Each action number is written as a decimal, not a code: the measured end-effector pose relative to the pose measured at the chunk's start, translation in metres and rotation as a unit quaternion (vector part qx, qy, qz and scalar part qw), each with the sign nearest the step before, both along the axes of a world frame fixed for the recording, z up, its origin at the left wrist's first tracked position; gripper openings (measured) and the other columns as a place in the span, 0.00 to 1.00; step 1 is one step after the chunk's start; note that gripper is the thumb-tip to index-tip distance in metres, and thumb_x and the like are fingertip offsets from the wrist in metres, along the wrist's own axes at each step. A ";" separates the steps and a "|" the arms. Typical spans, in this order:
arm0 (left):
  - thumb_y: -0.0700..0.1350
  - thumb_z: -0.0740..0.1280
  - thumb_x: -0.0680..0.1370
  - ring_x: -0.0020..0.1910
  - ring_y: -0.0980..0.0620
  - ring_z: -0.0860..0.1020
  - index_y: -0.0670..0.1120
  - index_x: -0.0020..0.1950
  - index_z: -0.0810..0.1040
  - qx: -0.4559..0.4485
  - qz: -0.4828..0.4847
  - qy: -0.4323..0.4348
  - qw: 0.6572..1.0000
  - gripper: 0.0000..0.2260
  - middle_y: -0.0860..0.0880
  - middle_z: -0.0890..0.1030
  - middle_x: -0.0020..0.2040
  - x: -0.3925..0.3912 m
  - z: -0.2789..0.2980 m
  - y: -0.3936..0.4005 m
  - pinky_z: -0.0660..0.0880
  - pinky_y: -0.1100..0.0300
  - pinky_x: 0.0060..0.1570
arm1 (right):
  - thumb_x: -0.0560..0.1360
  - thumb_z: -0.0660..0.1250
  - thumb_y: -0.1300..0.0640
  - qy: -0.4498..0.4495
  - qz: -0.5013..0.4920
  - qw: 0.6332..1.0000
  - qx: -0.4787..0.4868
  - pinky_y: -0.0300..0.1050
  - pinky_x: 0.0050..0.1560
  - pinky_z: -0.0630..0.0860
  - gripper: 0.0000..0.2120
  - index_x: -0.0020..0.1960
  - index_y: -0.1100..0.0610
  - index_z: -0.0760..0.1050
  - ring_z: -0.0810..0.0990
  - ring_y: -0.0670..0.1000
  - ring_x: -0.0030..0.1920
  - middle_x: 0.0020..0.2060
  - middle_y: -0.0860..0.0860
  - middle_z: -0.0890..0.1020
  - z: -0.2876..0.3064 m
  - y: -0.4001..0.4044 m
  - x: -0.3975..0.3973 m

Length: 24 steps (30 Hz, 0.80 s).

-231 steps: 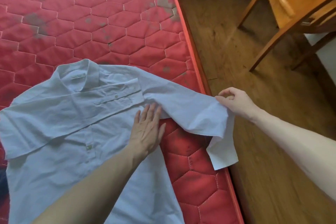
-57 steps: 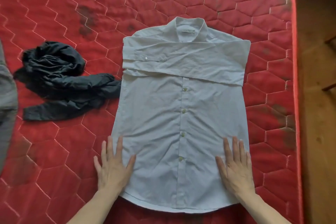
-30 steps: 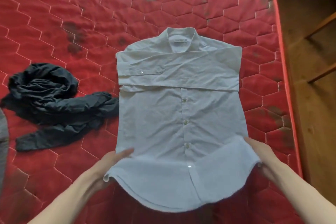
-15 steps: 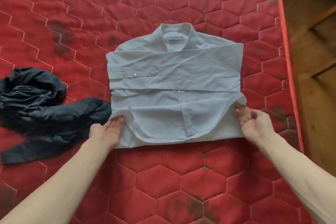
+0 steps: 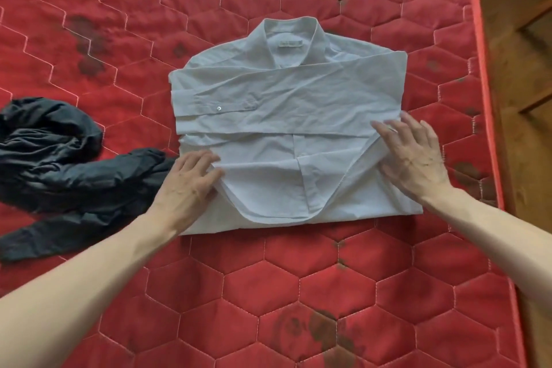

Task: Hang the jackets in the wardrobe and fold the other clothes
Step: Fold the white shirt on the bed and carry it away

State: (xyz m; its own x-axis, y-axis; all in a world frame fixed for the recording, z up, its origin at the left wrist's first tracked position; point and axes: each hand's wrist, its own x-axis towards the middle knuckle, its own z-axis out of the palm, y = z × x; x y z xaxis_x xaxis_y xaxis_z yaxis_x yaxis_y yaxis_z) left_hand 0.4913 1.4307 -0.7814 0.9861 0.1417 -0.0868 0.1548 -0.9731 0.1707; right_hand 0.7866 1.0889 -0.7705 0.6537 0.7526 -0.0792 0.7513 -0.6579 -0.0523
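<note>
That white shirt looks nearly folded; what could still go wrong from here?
The white shirt has its curved hem only loosely laid over the body; when the left hand and right hand lift off, it may spring open or crease. The dark jacket lies crumpled touching the shirt's left edge, so the left hand could snag it while smoothing.

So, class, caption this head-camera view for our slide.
Both hands, left and right, press flat on a folded white shirt on a red mattress.
</note>
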 end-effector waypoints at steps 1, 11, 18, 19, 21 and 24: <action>0.31 0.78 0.69 0.57 0.35 0.80 0.39 0.52 0.82 -0.021 -0.011 -0.018 1.000 0.14 0.40 0.82 0.56 0.003 0.003 0.004 0.76 0.40 0.57 | 0.71 0.75 0.60 0.006 0.006 1.000 -0.025 0.65 0.77 0.58 0.35 0.77 0.56 0.72 0.71 0.65 0.72 0.64 0.60 0.79 0.001 0.002 0.005; 0.51 0.66 0.83 0.33 0.50 0.69 0.46 0.39 0.71 -0.253 0.342 -0.067 0.903 0.15 0.49 0.71 0.32 0.034 0.009 0.037 0.68 0.51 0.36 | 0.83 0.69 0.47 0.331 -0.209 0.889 0.239 0.47 0.37 0.68 0.15 0.39 0.50 0.78 0.71 0.44 0.35 0.32 0.44 0.74 -0.001 0.000 0.039; 0.50 0.76 0.74 0.45 0.49 0.80 0.45 0.40 0.82 -0.358 0.536 -0.062 0.762 0.10 0.47 0.83 0.43 0.055 -0.023 0.058 0.78 0.54 0.48 | 0.79 0.71 0.49 0.293 -0.369 0.838 0.276 0.51 0.44 0.75 0.10 0.43 0.53 0.83 0.77 0.49 0.39 0.38 0.52 0.83 -0.038 0.010 0.055; 0.50 0.77 0.73 0.46 0.48 0.81 0.45 0.40 0.82 -0.360 0.553 -0.064 0.749 0.10 0.47 0.84 0.45 0.057 -0.026 0.059 0.80 0.52 0.51 | 0.79 0.71 0.50 0.286 -0.373 0.839 0.273 0.48 0.44 0.76 0.09 0.44 0.53 0.84 0.78 0.47 0.38 0.38 0.52 0.84 -0.041 0.010 0.056; 0.51 0.77 0.72 0.46 0.49 0.81 0.47 0.38 0.81 -0.356 0.572 -0.073 0.735 0.10 0.48 0.83 0.45 0.059 -0.027 0.059 0.81 0.49 0.54 | 0.79 0.70 0.49 0.263 -0.377 0.850 0.258 0.42 0.40 0.74 0.11 0.46 0.56 0.84 0.77 0.43 0.34 0.35 0.49 0.82 -0.043 0.012 0.057; 0.54 0.73 0.71 0.47 0.48 0.80 0.49 0.39 0.81 -0.338 0.567 -0.080 0.747 0.09 0.52 0.82 0.42 0.058 -0.022 0.057 0.77 0.52 0.49 | 0.79 0.68 0.50 0.236 -0.377 0.863 0.240 0.48 0.46 0.76 0.13 0.50 0.60 0.84 0.81 0.53 0.43 0.39 0.52 0.83 -0.041 0.015 0.058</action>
State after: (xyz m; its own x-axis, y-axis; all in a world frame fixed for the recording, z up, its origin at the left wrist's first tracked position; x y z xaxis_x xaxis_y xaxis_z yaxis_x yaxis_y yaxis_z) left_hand 0.5492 1.4877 -0.8036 0.2715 0.8707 -0.4101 0.7381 0.0851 0.6693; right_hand 0.8446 1.1044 -0.8119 0.9521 0.1483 -0.2676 -0.0600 -0.7672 -0.6386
